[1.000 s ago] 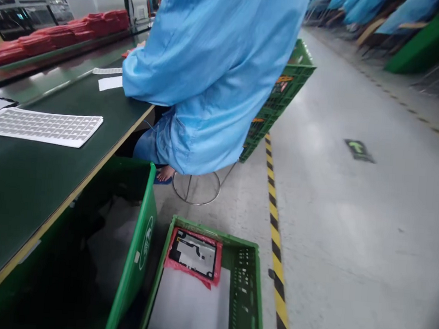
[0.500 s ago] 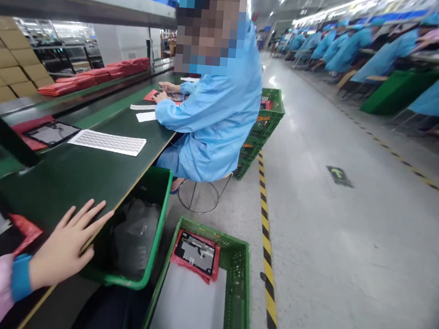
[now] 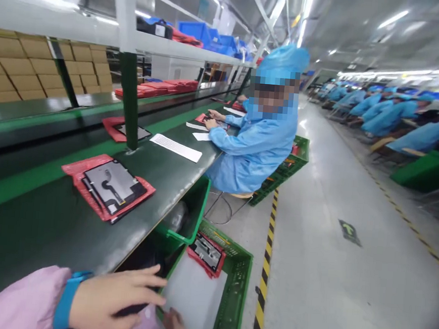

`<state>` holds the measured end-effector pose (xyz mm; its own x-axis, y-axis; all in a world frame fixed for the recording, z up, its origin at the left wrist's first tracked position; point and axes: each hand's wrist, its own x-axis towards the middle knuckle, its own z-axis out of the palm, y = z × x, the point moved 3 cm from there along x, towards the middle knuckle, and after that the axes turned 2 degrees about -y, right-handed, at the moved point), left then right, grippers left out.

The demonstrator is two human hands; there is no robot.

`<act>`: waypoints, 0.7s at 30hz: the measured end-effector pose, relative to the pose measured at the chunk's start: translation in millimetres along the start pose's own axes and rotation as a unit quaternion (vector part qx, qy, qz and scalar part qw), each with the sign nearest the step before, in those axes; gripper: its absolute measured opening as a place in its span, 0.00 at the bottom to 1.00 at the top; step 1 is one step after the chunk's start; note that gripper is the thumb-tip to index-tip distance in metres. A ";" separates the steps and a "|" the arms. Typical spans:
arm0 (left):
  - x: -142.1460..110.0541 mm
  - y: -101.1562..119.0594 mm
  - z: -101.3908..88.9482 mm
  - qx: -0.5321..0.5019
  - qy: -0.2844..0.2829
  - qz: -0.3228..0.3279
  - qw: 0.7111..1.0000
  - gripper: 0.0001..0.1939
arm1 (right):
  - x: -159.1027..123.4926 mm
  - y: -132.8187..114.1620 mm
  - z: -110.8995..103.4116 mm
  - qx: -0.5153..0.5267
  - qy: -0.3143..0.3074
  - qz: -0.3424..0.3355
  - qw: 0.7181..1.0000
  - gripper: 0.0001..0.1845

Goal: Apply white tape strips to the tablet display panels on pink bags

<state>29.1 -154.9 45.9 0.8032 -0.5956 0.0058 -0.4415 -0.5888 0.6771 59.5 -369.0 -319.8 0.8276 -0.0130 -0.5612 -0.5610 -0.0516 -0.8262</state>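
My left hand (image 3: 112, 298), in a pink sleeve with a blue cuff, hovers by the table's front edge. Its fingers are spread and hold nothing. Low in the view, my right hand (image 3: 177, 327) is at the near side of a green crate (image 3: 245, 288); its fingers are blurred and partly hidden. Inside the crate lie a white sheet (image 3: 196, 287) and, at its far end, a black-and-grey flat electronic panel (image 3: 207, 252) on red bubble wrap (image 3: 217, 270). On the green table (image 3: 38, 241), similar panels (image 3: 114, 181) rest stacked on red bubble bags (image 3: 77, 168).
A green bin (image 3: 200, 203) with clear plastic stands under the table edge. White label sheets (image 3: 177, 147) lie farther along the table. A co-worker in blue (image 3: 257, 142) sits there, hands on a red-wrapped item. Yellow-black tape (image 3: 267, 254) marks the floor at right.
The view has swung left and up, showing more of the table and stacked panels. My left hand has moved right, off the table edge. My right hand has come into view by the crate.
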 end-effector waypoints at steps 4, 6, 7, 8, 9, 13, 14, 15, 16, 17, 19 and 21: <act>-100.4 13.0 -18.1 0.028 0.053 -0.065 0.996 0.26 | -30.3 -12.6 23.4 -0.032 -0.015 -0.028 0.999 0.20; -136.6 1.2 -20.6 0.060 0.102 -0.099 0.988 0.24 | -49.5 -36.9 31.8 -0.032 0.008 -0.111 0.993 0.24; -150.0 -8.0 -18.9 0.079 0.128 -0.116 0.982 0.23 | -60.1 -52.7 34.8 -0.032 0.026 -0.162 0.986 0.25; -160.3 -18.7 -15.2 0.101 0.153 -0.135 0.974 0.23 | -70.7 -70.8 37.3 -0.036 0.048 -0.214 0.975 0.26; -167.7 -30.4 -9.3 0.124 0.175 -0.157 0.964 0.22 | -80.8 -91.0 40.1 -0.042 0.070 -0.267 0.960 0.25; -172.7 -74.4 26.9 0.192 0.192 -0.248 0.930 0.26 | -107.6 -185.5 73.9 -0.099 0.074 -0.469 0.875 0.18; -170.4 -81.8 35.5 0.192 0.188 -0.257 0.928 0.27 | -110.9 -208.9 92.3 -0.130 0.042 -0.512 0.848 0.17; -168.2 -87.2 42.5 0.184 0.188 -0.258 0.930 0.28 | -113.5 -230.0 114.7 -0.168 0.000 -0.549 0.819 0.16; -166.4 -90.9 47.9 0.167 0.190 -0.254 0.933 0.29 | -115.5 -247.6 139.8 -0.212 -0.046 -0.579 0.786 0.14; -165.8 -93.2 51.4 0.140 0.200 -0.250 0.937 0.29 | -116.9 -261.2 166.0 -0.260 -0.089 -0.601 0.751 0.13; -167.9 -95.9 54.2 0.057 0.234 -0.239 0.941 0.27 | -116.7 -277.2 214.1 -0.356 -0.144 -0.622 0.683 0.17; -173.4 -98.7 52.5 -0.067 0.297 -0.224 0.926 0.24 | -110.3 -284.0 248.3 -0.443 -0.141 -0.615 0.637 0.26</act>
<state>-87.6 -22.2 -60.6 0.9896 0.1200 0.0788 0.0104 -0.6078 0.7940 123.0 -105.0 -35.7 0.5246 0.7546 0.3942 0.8425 -0.3938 -0.3676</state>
